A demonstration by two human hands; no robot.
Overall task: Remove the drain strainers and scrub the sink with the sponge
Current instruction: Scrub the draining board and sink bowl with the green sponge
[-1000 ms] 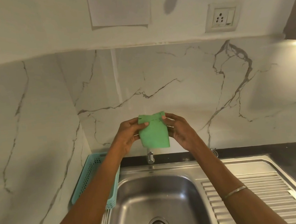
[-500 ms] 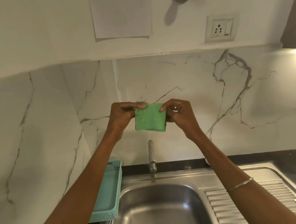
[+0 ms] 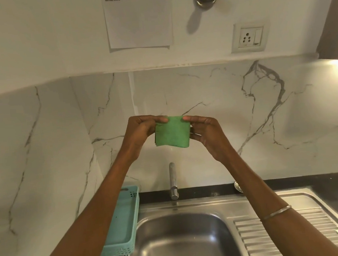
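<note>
Head view: fingertips [image 3: 163, 119] of the left hand [image 3: 141, 128] and right hand [image 3: 205, 129] pinch the top corners of a green sponge [image 3: 172, 132], held up before the veined marble wall [image 3: 224, 109]. Below lie the steel sink [image 3: 182, 239], tap [image 3: 173, 180] and ridged drainboard [image 3: 290, 238]. A teal basket [image 3: 121, 222] stands left, partly behind the left forearm.

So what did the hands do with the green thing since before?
Both hands, the left hand and right hand, lifted the green sponge higher in front of the marble wall and folded it from a hanging flap into a squarer pad. Nothing was let go; both hands still pinch it. The sink, tap and blue basket stayed put.
</note>
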